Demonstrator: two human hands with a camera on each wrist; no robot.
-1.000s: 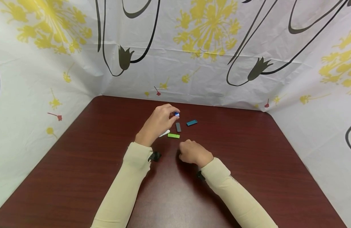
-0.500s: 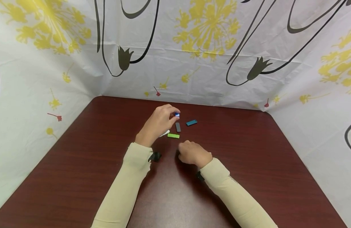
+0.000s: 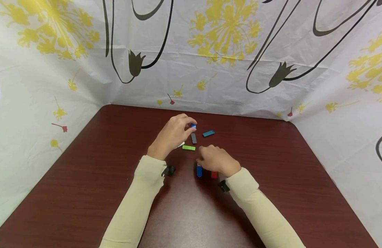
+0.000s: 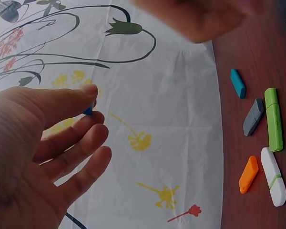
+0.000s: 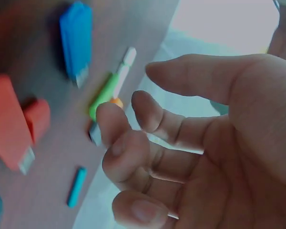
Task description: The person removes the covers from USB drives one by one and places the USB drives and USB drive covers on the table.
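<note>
Over the table, toward its far edge, the left hand pinches a small blue piece between thumb and fingertip. The right hand, thumb spread from loosely bent fingers, hangs near a blue USB stick and a red USB stick, closer to the near edge. Farther from that edge lie 5 others: green stick, gray stick, teal stick, white stick, orange piece.
</note>
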